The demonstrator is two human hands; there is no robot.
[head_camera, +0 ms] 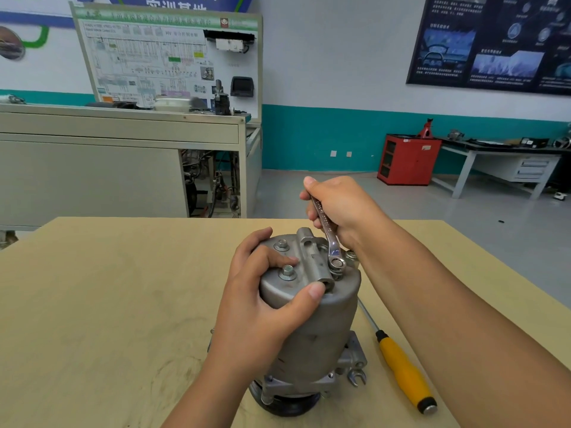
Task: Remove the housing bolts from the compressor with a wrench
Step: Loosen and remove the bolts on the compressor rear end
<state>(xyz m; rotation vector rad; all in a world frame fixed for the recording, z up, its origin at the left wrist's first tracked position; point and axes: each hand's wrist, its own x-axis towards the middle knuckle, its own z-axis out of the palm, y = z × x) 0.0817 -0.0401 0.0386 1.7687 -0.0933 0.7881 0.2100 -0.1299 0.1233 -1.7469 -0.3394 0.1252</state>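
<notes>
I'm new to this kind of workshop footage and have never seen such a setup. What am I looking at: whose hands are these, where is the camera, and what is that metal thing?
No machine is at work here. A person wears a camera on the head, so the single picture looks forward and down at their own two hands. On the wooden table a grey metal compressor stands upright. The left hand grips its top to steady it. The right hand holds a wrench, and the wrench's ring end sits over a bolt on the right side of the top. Two more bolts are seated near the left fingers. A yellow-handled screwdriver lies to the right of the compressor.
</notes>
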